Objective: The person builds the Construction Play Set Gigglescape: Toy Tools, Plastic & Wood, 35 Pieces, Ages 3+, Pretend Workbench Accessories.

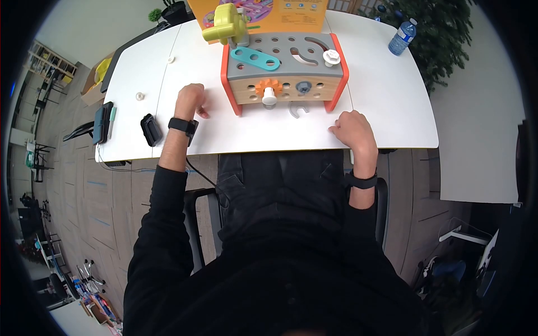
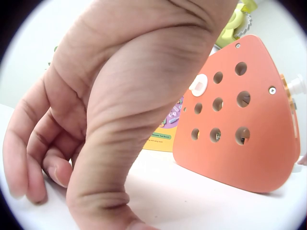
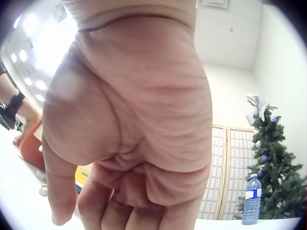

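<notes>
A toy workbench (image 1: 283,42) with a grey top, a wooden front and red-orange sides stands on the table. On its front sit an orange gear (image 1: 260,88) with a white bolt (image 1: 269,97) and a grey-blue nut (image 1: 304,87). Its top carries a teal strip (image 1: 255,58) with holes and a white screw (image 1: 331,57). My left hand (image 1: 190,101) is at the table left of the workbench, fingers loosely curled, holding nothing. Near the workbench's right front corner, my right hand (image 1: 354,131) has loosely bent fingers (image 3: 127,218) with nothing visible in them.
A grey hook-shaped piece (image 1: 298,110) lies before the workbench. A yellow-green toy saw (image 1: 227,23) is at its back left, before an orange box (image 1: 302,17). Leftward lie small white pieces (image 1: 139,96) and a black case (image 1: 151,130). A water bottle (image 1: 402,37) stands back right.
</notes>
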Motion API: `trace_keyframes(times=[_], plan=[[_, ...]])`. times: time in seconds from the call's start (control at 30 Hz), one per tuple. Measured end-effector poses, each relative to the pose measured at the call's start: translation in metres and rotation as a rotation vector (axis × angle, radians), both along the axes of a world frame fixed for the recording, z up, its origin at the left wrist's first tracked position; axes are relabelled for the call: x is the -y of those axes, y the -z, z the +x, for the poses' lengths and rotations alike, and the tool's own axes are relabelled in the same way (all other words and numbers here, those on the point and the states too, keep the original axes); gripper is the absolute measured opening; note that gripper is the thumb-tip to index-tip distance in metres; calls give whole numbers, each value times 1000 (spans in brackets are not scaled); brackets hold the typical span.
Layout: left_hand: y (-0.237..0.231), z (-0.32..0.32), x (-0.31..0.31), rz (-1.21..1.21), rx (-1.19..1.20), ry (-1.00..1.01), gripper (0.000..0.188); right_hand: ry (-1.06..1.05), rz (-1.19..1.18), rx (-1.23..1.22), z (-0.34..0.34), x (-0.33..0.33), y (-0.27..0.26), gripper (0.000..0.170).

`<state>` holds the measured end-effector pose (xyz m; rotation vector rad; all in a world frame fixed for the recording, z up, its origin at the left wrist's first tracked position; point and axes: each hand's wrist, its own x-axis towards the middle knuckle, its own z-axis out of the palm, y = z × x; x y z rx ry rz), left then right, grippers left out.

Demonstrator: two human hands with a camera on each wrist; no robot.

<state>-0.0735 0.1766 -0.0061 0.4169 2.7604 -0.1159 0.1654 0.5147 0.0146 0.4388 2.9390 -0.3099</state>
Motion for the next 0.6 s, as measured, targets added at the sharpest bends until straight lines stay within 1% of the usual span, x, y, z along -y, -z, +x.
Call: trace_keyframes(times=[0.07, 0.13, 0.27, 0.37, 0.47, 0.53, 0.6], plan=[[-2, 1, 0, -20, 24, 10, 14, 9, -4, -2, 0, -1, 1, 24], [-4, 4, -2, 28, 2, -25, 17, 4, -6, -8, 1, -2, 4, 24], [-5, 2, -5, 8, 12, -59, 18, -1, -8, -12, 1, -3, 6, 23], [-2, -2, -3, -44, 66, -39, 14, 5, -8, -10, 2, -2, 2, 22], [-7, 5, -3, 20, 29, -35, 13, 14, -12, -7, 2, -1, 2, 22], [-16, 9, -6, 52, 94, -75, 13, 15, -6, -21, 2, -1, 3, 22], [-14, 7, -6, 29, 80, -69, 14, 13, 0, -35, 3, -1, 3, 22]])
